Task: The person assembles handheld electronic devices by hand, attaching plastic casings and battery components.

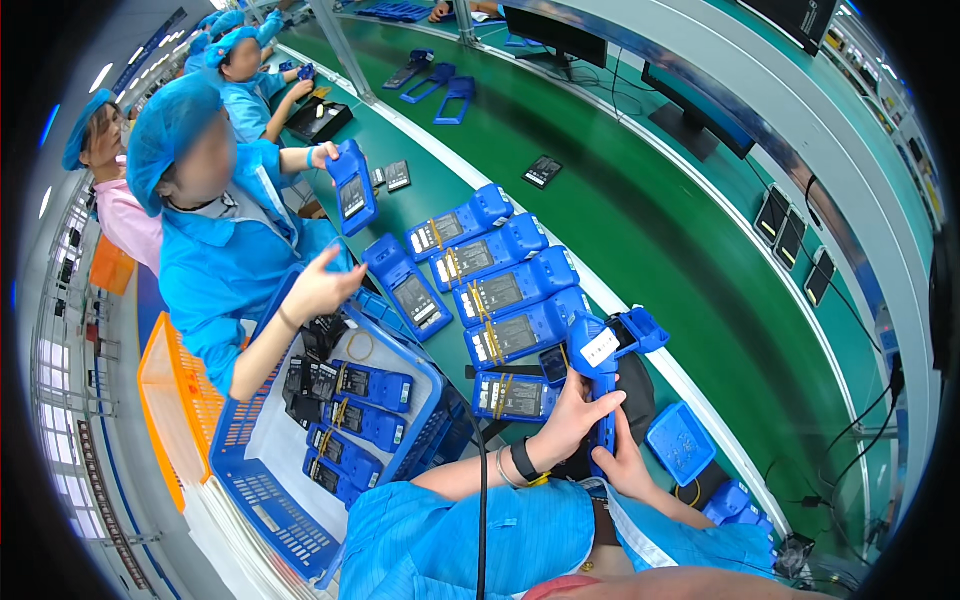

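Both my hands are closed around a blue handheld terminal [592, 342], held upright and edge-on, with a white label at its top. My left hand [573, 412] grips it from the left, thumb across its side. My right hand [624, 458] wraps the lower part from the right. Left of my hands lies a blue terminal [513, 397] with a battery and a yellow rubber band. Beyond it several similar banded terminals [515, 288] lie in a slanting row. Another dark-and-blue unit [640, 330] sits just behind the one I hold.
A blue basket [270, 515] at left holds more banded terminals and black batteries. A co-worker's hand [325, 155] holds a blue terminal [352, 188]; the other hand [328, 285] is open. A small blue tray [682, 443] stands right of me. The green conveyor [640, 215] carries a battery [543, 171].
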Motion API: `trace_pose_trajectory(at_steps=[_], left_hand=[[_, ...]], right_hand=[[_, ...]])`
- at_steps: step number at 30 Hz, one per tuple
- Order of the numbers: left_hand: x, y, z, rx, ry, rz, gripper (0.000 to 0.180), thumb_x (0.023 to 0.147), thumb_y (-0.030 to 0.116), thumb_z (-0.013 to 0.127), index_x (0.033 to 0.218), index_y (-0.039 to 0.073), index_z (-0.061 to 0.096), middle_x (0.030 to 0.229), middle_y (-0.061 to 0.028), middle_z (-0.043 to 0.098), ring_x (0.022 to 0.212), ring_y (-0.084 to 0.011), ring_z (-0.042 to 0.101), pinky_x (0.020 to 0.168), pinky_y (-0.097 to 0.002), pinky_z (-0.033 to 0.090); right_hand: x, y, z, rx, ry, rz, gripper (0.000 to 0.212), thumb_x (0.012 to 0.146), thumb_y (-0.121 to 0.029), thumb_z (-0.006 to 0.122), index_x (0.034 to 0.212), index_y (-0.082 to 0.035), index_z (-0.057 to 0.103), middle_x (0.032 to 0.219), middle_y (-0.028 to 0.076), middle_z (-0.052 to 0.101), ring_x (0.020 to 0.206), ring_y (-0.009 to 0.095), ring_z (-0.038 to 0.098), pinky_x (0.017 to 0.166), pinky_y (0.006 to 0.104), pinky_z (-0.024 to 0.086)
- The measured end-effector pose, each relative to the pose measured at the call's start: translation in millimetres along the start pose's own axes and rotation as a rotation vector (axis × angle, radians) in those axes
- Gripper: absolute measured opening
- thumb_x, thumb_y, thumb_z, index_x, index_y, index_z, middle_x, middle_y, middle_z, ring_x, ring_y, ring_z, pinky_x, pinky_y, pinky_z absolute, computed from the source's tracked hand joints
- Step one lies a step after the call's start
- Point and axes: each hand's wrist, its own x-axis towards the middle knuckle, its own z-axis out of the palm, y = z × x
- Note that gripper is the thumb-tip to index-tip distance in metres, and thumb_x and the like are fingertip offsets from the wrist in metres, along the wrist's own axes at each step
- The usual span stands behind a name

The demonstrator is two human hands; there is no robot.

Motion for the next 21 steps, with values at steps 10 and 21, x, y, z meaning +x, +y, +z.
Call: trace_pose_trajectory(at_steps=[10,21], left_hand=[[1.5,-1.5,-0.7,-0.004,0.020,-0.030,0.063,0.083,0.014,0.064,0.135,0.007,0.029,0.134,-0.0081,0.040,0.117,-0.0178,0.044,0.096,-0.0341,0.040],[5.0,-0.5,-1.0,-0.020,0.029,-0.060,0.063,0.084,0.016,0.065,0.134,0.007,0.029,0.135,-0.0079,0.039,0.118,-0.0181,0.044,0.097,-0.0341,0.039]], right_hand=[[1.4,3.9,0.5,-0.019,0.010,-0.003,0.081,0.080,-0.009,0.059,0.144,-0.001,0.009,0.127,0.017,0.043,0.113,0.024,0.049,0.097,0.0374,0.038],[5.8,7.5,-1.1,0.008,0.008,-0.002,0.081,0.083,-0.017,0.061,0.144,0.000,0.010,0.129,0.018,0.042,0.113,0.025,0.049,0.098,0.0378,0.038]])
